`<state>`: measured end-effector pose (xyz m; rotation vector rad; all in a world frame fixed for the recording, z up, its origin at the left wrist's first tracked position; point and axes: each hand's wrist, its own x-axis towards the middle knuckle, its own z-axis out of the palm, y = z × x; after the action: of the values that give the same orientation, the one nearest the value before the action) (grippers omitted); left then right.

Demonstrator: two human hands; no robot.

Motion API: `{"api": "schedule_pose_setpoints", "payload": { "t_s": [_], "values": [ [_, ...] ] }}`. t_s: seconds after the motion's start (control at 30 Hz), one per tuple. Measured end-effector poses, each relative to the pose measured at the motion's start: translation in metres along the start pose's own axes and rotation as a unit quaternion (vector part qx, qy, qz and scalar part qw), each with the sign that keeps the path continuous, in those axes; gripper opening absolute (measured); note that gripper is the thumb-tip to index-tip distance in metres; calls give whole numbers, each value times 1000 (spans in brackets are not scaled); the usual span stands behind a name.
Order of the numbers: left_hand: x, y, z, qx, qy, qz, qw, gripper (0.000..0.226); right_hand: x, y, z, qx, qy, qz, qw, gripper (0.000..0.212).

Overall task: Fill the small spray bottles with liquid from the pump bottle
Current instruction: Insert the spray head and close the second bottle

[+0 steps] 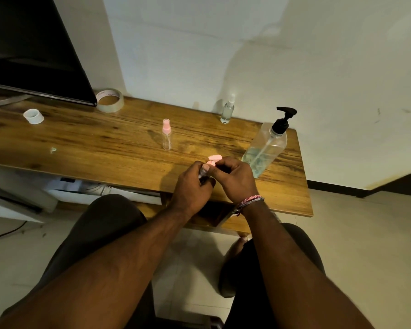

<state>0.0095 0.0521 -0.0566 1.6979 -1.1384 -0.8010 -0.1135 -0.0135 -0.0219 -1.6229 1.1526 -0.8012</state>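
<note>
Both hands are working together over the near edge of the bench (81, 141). The left hand (190, 186) is curling around a small spray bottle (203, 173), mostly hidden in the fist, while the right hand (235, 179) is pinching its pink cap (215, 159). The little bottle is probably light, thin-walled and slippery, so gripping its body while turning the cap seems sensible. Another pink-topped bottle (167, 136) is standing empty further back, a white-topped one (227, 110) near the wall. The pump bottle (266, 148), partly full and likely heavier, is standing just right of the hands; its body is giving the safest hold
</note>
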Motion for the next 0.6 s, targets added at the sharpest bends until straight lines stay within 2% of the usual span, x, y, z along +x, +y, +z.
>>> {"api": "schedule_pose_setpoints", "payload": {
  "t_s": [0.2, 0.3, 0.37, 0.47, 0.6],
  "values": [
    [0, -3, -2, 8, -4, -1, 1000, 24, 1, -2, -7, 5, -61, -1, 998, 23],
    [0, -3, -3, 11, -16, 5, 1000, 38, 1, 0, -6, -29, -70, -3, 997, 19],
    [-1, -2, -3, 8, -19, 9, 1000, 44, 2, 1, -5, -45, -66, -5, 997, 17],
    [0, -4, 0, 11, -11, 8, 1000, 33, 1, 1, -5, -36, -44, -6, 998, 14],
    [-2, -1, 2, 18, -10, 8, 1000, 28, -1, 1, 2, -35, 9, 20, 999, 31]
  ]
}}
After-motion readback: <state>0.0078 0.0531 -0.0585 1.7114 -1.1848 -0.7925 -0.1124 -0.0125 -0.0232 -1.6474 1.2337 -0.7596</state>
